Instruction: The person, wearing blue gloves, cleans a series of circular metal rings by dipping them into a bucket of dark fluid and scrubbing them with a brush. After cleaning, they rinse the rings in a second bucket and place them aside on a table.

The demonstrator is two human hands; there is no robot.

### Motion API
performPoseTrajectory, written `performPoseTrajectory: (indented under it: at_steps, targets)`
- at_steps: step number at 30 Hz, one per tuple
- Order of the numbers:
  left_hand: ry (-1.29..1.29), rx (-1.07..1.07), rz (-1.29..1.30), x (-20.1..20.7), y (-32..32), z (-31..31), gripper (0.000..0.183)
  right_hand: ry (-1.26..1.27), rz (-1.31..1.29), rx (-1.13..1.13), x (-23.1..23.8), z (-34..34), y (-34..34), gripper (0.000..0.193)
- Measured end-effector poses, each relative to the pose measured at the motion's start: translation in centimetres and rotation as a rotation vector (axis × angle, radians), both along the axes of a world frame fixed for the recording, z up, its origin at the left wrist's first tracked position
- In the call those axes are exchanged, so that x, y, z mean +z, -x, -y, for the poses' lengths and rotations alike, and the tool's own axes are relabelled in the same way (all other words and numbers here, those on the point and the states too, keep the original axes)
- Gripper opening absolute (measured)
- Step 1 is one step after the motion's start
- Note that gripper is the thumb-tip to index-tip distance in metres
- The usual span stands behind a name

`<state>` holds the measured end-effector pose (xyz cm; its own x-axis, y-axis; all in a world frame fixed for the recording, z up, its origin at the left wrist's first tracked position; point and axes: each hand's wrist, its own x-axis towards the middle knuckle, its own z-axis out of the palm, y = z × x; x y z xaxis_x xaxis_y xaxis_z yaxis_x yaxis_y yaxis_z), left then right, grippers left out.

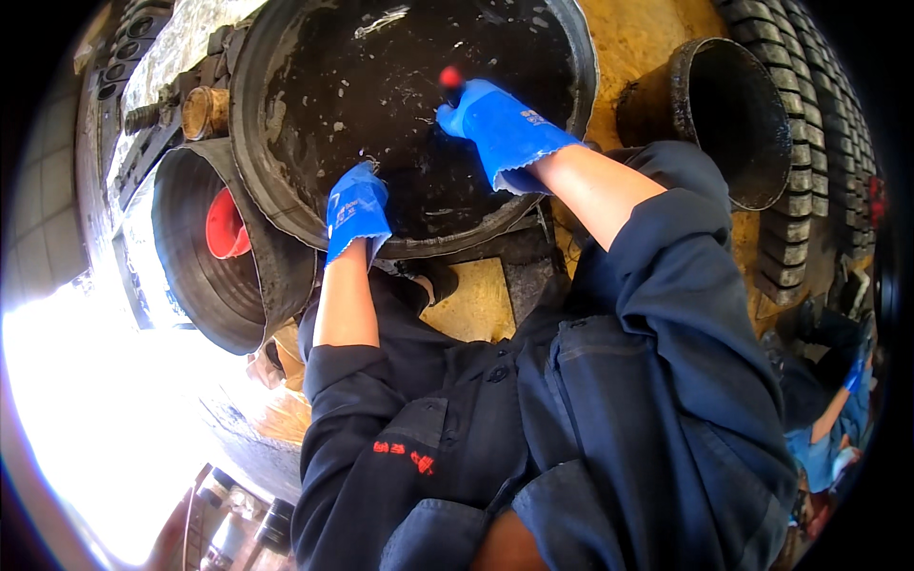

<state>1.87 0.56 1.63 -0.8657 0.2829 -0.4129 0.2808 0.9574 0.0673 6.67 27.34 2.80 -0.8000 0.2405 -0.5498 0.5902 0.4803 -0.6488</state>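
A wide round black tub (pixel 249 105) of dark, murky liquid (pixel 409 114) with pale flecks stands in front of me. My right hand (pixel 490 119), in a blue rubber glove, reaches over the liquid. It is closed round a red-and-black tool handle (pixel 450 78); the tool's working end cannot be made out. My left hand (pixel 356 205), gloved the same, is over the near left part of the tub. Its fingers look drawn together at the liquid's surface, beside a small shiny bit; what they hold is not clear.
A black bucket (pixel 181 238) with a red cup (pixel 227 224) inside lies left of the tub. Metal parts (pixel 143 119) stand beyond it. On the right are a dark open drum (pixel 681 95) and large tyres (pixel 790 114). Another person's arm (pixel 833 414) shows at far right.
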Motion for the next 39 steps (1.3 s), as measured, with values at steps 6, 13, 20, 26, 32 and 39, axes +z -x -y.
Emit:
performPoseTrajectory:
  at_steps: [6, 13, 20, 26, 32, 39]
  targets:
    - [-0.627, 0.302, 0.166, 1.4, 1.5, 0.9, 0.040, 0.508, -0.038, -0.309, 0.2, -0.7, 2.0, 0.048]
    - [-1.408, 0.551, 0.365, 0.3, 2.0, 2.5, 0.053, 0.853, -0.278, -0.394, 4.0, 5.4, 6.0, 0.016]
    - [-1.647, 0.605, 0.604, 1.9, 1.2, 0.0, 0.066, 0.586, -0.382, -0.011, 2.8, 5.1, 5.4, 0.028]
    - [-1.640, 0.603, 0.474, 2.6, 1.5, -0.9, 0.065, 0.542, -0.126, -0.354, 1.0, 1.1, 3.4, 0.040]
    - [-1.623, 0.641, 0.499, 2.8, 0.9, -0.2, 0.064, 0.291, -0.202, -0.370, -2.3, 1.5, 2.4, 0.042]
    - [-1.420, 0.626, 0.389, 2.4, 0.6, 1.3, 0.053, 0.700, -0.279, -0.268, 1.9, 3.8, 4.3, 0.035]
